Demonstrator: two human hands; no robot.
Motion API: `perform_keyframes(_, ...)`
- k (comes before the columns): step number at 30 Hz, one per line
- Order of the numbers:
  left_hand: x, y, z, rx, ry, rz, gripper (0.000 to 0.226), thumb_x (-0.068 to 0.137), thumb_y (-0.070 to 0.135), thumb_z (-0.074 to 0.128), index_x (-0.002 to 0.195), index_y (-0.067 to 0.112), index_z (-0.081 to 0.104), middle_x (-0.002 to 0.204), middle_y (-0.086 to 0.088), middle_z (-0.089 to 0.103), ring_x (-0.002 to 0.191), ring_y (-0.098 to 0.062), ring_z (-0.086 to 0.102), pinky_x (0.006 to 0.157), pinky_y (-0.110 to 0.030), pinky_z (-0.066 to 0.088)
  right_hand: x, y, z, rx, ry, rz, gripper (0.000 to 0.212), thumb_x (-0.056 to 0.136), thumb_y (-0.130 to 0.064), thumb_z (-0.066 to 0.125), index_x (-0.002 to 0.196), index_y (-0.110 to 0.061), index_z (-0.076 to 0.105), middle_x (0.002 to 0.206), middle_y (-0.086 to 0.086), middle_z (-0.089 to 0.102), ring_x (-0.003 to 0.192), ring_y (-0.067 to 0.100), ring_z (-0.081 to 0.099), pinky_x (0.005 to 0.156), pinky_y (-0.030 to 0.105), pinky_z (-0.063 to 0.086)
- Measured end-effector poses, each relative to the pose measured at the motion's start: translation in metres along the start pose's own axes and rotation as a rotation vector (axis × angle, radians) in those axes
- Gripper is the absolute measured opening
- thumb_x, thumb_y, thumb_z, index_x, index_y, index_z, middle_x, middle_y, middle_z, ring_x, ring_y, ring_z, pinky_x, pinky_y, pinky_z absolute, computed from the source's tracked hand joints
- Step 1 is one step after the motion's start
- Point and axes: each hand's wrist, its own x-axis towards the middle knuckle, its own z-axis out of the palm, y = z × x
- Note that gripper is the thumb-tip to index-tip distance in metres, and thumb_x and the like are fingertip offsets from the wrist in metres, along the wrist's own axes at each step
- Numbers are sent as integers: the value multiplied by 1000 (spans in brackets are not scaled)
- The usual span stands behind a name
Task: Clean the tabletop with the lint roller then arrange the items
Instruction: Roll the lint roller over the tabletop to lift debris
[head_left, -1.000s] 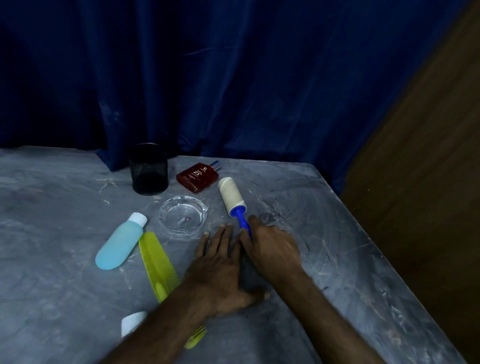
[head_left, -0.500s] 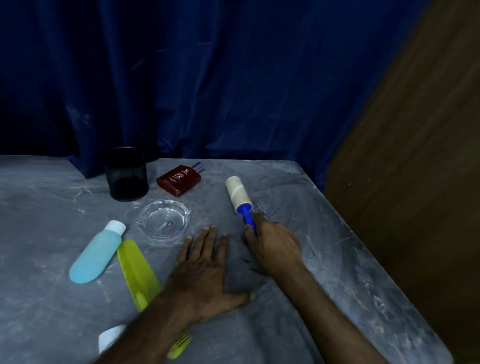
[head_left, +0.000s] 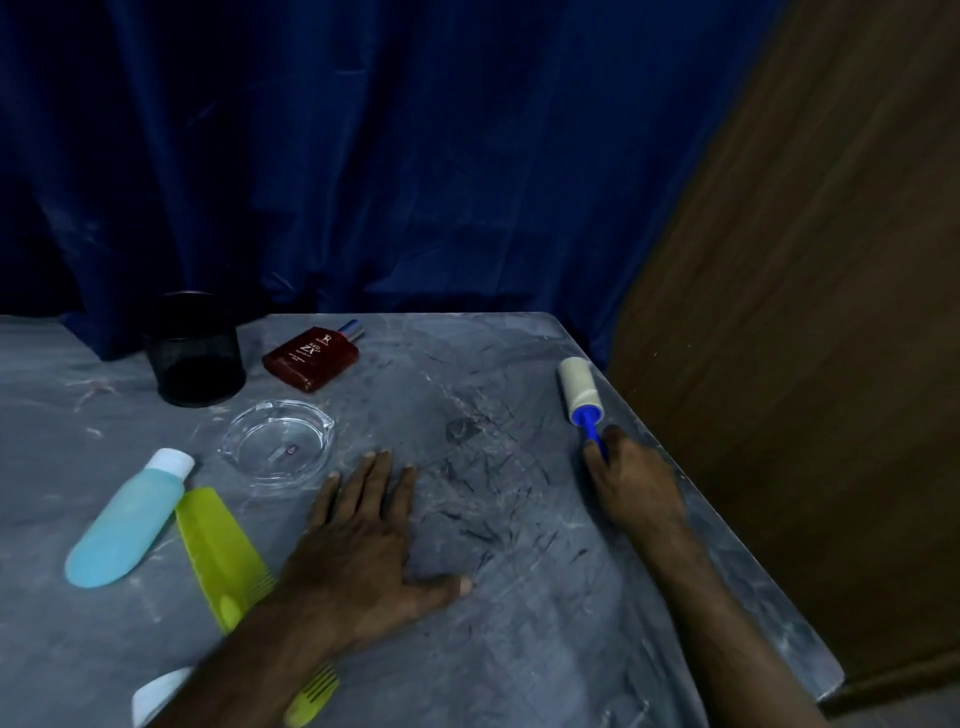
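My right hand (head_left: 636, 480) grips the blue handle of the lint roller (head_left: 579, 387), whose pale roll lies on the grey tabletop (head_left: 519, 623) close to its right edge. Dark hair-like debris (head_left: 483, 499) is scattered over the surface between my hands. My left hand (head_left: 363, 545) rests flat on the table, fingers spread, holding nothing. To its left lie a yellow-green comb (head_left: 213, 551), partly under my forearm, a light blue bottle (head_left: 124, 519) with a white cap, and a clear glass ashtray (head_left: 278, 441).
A black mesh cup (head_left: 195, 351) and a red flat bottle (head_left: 311, 358) sit near the back by the blue curtain (head_left: 363, 156). A white object (head_left: 156, 693) shows at the bottom left. The table's right edge borders a brown wooden surface (head_left: 805, 364).
My right hand has pushed the lint roller from the table's middle to near the right edge. My left hand has stayed flat on the table.
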Motion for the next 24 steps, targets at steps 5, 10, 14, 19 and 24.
perform_keyframes(5, -1, 0, 0, -7, 15, 8, 132, 73, 103, 28, 166, 22, -20, 174, -8, -28, 161, -23, -26, 129, -47, -17, -3, 26, -12, -45, 68, 74, 29, 107, -40, 46, 112, -14, 58, 79, -2, 57, 68, 12, 56, 56, 29, 44)
perform_keyframes(10, 0, -1, 1, 0, 2, 5, 133, 73, 105, 25, 165, 21, -23, 173, -8, -30, 160, -23, -27, 129, -47, -17, -6, 47, -19, -26, 74, 169, 33, 107, -40, 47, 110, -10, 60, 73, -3, 50, 63, 11, 48, 52, 27, 31)
perform_keyframes(14, 0, -2, 1, -2, 7, 9, 133, 73, 104, 24, 165, 21, -23, 173, -8, -30, 160, -22, -28, 130, -48, -16, -5, 51, -19, -6, 33, 176, 32, 107, -41, 47, 113, -13, 60, 77, -3, 53, 65, 9, 50, 51, 23, 30)
perform_keyframes(19, 0, -1, 1, -12, 15, 11, 134, 72, 105, 25, 166, 22, -22, 173, -8, -29, 160, -23, -27, 130, -48, -16, -6, 42, -18, -41, 23, 116, 23, 107, -40, 46, 107, -18, 54, 78, -2, 56, 66, 10, 53, 52, 24, 33)
perform_keyframes(24, 0, 0, 1, -21, 16, 4, 134, 72, 104, 28, 166, 22, -21, 174, -8, -29, 161, -23, -27, 130, -48, -15, -4, 26, -9, -70, 51, 14, 27, 106, -42, 45, 104, -18, 57, 77, -3, 56, 66, 11, 54, 57, 31, 42)
